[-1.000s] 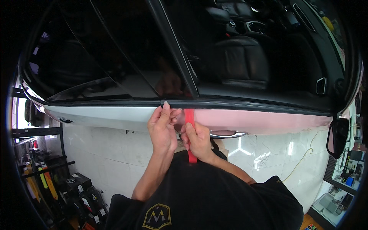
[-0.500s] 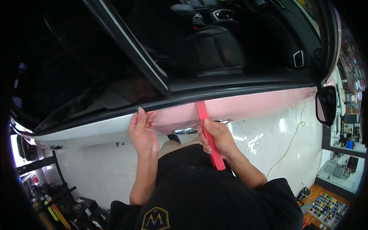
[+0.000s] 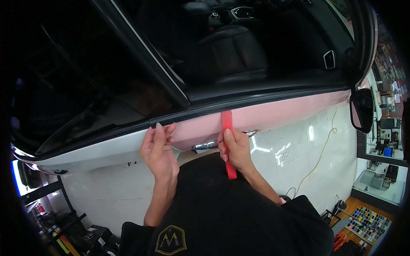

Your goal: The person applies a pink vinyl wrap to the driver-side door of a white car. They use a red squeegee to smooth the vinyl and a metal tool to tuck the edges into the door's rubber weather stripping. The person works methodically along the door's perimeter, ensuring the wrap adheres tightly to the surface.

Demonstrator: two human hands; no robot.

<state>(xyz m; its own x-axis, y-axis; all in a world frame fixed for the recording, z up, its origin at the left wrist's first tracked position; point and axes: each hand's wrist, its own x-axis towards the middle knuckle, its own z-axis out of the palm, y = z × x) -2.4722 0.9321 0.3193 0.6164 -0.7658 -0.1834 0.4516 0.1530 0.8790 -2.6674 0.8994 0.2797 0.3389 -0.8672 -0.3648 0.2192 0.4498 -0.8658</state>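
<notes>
Along the black window trim (image 3: 256, 100) of a car, a flat red strip (image 3: 227, 120) stands nearly upright, its upper end at the trim's lower edge; whether that end goes beneath cannot be told. Just below the trim, the right hand (image 3: 236, 148) is closed around the strip, thumb along its face, the lower end jutting out toward the black shirt (image 3: 226, 209). The left hand (image 3: 160, 153) is raised to the trim's lower edge, well left of the strip, thumb up and fingers bent; whether it pinches anything cannot be told. A stretch of pink door panel (image 3: 290, 106) separates the hands under the trim, then runs on to the side mirror (image 3: 361, 111) by the trim's right end. Under the trim's left part lies a white panel (image 3: 98, 151). Farther below the trim, white tiled floor (image 3: 273, 166) spreads on both sides of the person.
</notes>
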